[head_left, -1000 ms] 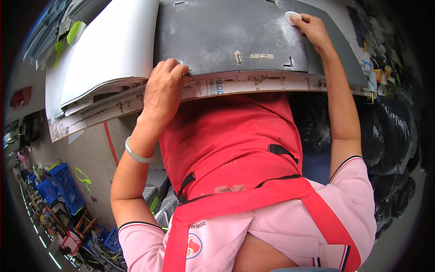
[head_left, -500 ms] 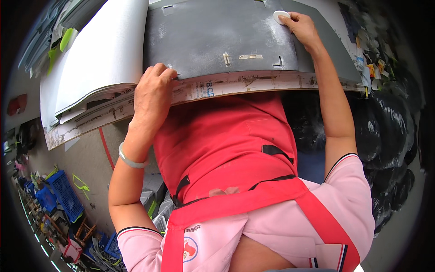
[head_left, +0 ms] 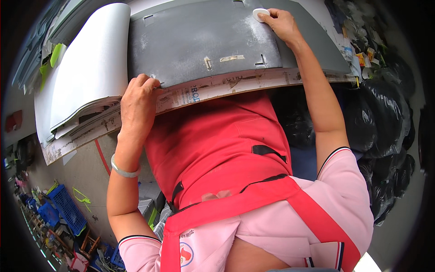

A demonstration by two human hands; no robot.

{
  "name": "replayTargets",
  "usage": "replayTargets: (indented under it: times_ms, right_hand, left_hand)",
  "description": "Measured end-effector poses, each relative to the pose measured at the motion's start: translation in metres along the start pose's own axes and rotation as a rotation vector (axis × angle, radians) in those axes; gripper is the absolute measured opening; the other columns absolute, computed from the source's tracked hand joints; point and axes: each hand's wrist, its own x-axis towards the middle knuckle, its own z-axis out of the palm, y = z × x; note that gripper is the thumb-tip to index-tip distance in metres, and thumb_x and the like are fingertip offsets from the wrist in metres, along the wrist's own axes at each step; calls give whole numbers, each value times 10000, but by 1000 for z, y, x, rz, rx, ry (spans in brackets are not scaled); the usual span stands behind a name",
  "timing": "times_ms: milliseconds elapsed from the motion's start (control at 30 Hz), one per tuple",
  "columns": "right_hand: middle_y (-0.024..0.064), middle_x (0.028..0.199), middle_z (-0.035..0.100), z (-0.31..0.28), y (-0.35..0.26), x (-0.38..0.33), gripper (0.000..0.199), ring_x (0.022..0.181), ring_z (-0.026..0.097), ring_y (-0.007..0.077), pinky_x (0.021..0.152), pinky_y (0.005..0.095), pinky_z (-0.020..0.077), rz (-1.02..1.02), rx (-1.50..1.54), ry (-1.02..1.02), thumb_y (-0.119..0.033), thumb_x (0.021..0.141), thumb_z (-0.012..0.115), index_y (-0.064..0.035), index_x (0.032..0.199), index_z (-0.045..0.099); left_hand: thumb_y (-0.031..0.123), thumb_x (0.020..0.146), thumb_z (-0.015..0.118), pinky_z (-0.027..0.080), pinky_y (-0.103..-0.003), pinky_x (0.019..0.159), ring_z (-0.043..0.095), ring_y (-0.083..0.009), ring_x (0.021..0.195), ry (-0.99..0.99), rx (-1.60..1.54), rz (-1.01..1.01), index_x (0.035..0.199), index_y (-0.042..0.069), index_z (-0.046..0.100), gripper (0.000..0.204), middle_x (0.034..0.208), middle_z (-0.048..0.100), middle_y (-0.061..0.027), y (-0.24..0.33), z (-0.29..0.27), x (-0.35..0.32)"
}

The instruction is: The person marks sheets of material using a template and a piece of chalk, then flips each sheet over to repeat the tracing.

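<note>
1. Running along the top, from 10 to 2 o'clock, the worktop is showing its pale, scuffed front edge.
2. Filling the middle, the red apron is covering the person's front, over a pink shirt.
3. Here at 12 o'clock the dark grey panel is lying on the worktop, white smudges showing on it, and a grey sheet is reaching out beyond its 3 o'clock side.
4. Over at 3 o'clock, shiny black bags are piling up.
5. At 10 o'clock, the white sheets are curling over in a thick fold, right beside the panel.
6. Down at 8 o'clock, a blue crate is standing out.
7. Now the left hand, at 10 o'clock: its fingers are bending together at the panel's 7 o'clock corner, but whether they're gripping it, I can't tell.
8. And the right hand, at 1 o'clock, is pinching the edge of a white disc, thumb and fingers closing snugly around it.
9. A pale bracelet is circling the left wrist.
10. That disc is sitting at the panel's 1 o'clock corner, by a white smudge.
</note>
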Motion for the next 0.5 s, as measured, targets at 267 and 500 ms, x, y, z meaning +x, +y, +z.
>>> replayTargets:
  times_ms: [267, 500]
  right_hand:
    - [7, 880, 685, -1, -19, -12, 366, 789, 579, 90, 735, 257, 463, -7, -36, -1, -344, 916, 711, -8, 1059, 732]
    - [12, 882, 696, 6, -25, -12, 399, 796, 597, 107, 753, 276, 475, -60, -159, 29, -384, 916, 701, -27, 1091, 734]
  left_hand:
    - [64, 828, 722, 521, -395, 799, 610, -275, 906, 0, 3, 1, 953, 30, 677, 137, 935, 614, -87, -1, -1, -2]
    - [94, 862, 711, 515, -394, 812, 622, -299, 943, 4, 19, -18, 1027, 32, 672, 180, 1006, 623, -97, 6, -1, -1]
